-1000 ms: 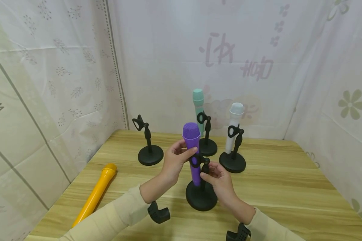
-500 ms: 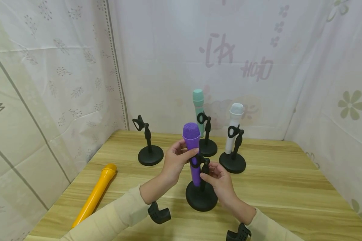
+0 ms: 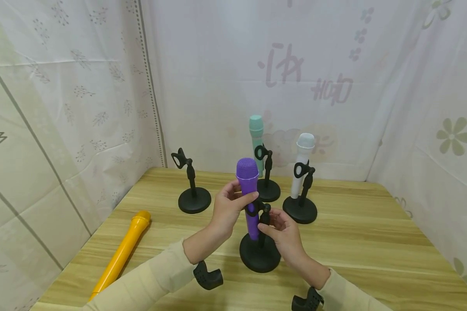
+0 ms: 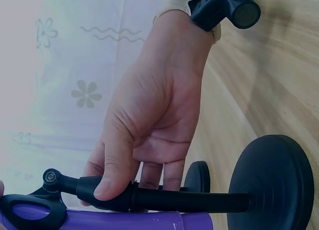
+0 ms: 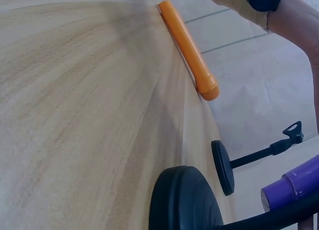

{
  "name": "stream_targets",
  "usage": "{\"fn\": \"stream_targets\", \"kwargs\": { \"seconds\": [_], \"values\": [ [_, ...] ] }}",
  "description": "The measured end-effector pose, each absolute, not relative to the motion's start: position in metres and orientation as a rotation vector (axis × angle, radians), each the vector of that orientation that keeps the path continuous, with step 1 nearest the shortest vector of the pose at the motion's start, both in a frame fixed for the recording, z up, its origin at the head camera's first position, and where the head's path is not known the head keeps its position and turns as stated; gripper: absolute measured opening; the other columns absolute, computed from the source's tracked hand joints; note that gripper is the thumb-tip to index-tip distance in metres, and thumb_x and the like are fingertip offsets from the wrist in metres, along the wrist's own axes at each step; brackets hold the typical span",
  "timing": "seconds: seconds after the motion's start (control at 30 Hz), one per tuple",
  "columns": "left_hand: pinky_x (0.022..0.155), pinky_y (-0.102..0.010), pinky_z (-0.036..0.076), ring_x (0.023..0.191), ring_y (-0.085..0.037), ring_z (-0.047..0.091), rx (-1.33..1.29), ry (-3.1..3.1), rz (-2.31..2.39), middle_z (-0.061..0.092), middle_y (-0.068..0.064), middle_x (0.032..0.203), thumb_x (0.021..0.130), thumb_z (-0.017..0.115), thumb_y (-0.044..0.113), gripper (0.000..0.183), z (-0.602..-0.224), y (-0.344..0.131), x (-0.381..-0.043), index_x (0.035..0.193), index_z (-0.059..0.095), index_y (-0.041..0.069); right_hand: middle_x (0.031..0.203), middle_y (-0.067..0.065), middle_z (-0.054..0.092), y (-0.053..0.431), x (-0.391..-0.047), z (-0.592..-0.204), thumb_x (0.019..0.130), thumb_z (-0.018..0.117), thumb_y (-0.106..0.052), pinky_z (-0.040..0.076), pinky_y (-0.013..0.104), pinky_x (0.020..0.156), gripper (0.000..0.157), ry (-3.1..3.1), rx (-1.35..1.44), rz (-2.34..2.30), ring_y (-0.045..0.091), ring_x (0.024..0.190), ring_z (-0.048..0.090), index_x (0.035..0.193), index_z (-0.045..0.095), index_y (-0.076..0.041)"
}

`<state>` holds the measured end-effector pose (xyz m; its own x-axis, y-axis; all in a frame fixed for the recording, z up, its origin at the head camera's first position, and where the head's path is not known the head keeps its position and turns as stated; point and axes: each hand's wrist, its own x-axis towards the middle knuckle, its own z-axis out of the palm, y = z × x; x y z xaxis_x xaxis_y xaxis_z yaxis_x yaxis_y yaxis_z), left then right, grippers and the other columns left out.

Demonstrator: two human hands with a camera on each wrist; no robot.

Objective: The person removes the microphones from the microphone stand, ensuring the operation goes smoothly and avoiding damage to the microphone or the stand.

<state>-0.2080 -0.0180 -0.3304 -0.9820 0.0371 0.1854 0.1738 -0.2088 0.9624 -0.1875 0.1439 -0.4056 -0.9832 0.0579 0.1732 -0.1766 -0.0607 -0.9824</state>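
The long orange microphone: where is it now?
In the head view, the long orange microphone lies at the left of the wood-grained table, beside the cream left sleeve, nearer the camera than the empty black stand.

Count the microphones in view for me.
4: a purple microphone held by the left hand at the front stand; a mint microphone at the back stand; a white microphone at the right stand; an orange microphone lying on the table at left.

The person is wearing long, pale cream sleeves, the left sleeve (image 3: 151, 278) creasing along the forearm. The right sleeve (image 3: 346, 293) is reaching the wrist too. Black elbow-shaped housings, a left housing (image 3: 208, 280) and a right housing (image 4: 224, 9), are sitting at the wrists, both showing small perforations.
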Motion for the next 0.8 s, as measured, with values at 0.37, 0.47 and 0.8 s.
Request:
{"fn": "stream_targets", "kwargs": {
  "seconds": [0.37,0.47,0.8],
  "values": [
    [0.082,-0.034,0.053,0.095,-0.024,0.057,-0.244,-1.949,-2.312,0.062,-0.010,0.106,0.080,0.080,0.013,0.042,-0.3288,-0.0166,-0.2097,0.117,0.063,0.002,0.105,0.011,0.067,0.1462,-0.1883,-0.4028,0.081,0.077,0.000,0.053,0.029,0.082,0.035,-2.087,0.154,2.072,0.023,0.091,0.063,0.113,0.063,0.000],
    [0.081,-0.035,0.054,0.093,-0.024,0.058,-0.245,-1.950,-2.300,0.062,-0.010,0.105,0.080,0.080,0.013,0.041,-0.3296,-0.0175,-0.2110,0.116,0.064,0.003,0.105,0.012,0.066,0.1466,-0.1880,-0.4026,0.081,0.077,-0.001,0.052,0.029,0.081,0.034,-2.105,0.179,2.053,0.023,0.090,0.062,0.113,0.064,0.000],
    [0.079,-0.035,0.055,0.088,-0.021,0.060,-0.248,-1.967,-2.278,0.063,-0.011,0.102,0.080,0.080,0.015,0.039,-0.3270,-0.0192,-0.2126,0.114,0.066,0.004,0.105,0.011,0.065,0.1481,-0.1889,-0.4043,0.081,0.078,-0.001,0.053,0.029,0.080,0.033,-2.124,0.199,2.031,0.025,0.090,0.062,0.111,0.065,-0.001]
  ]
}}
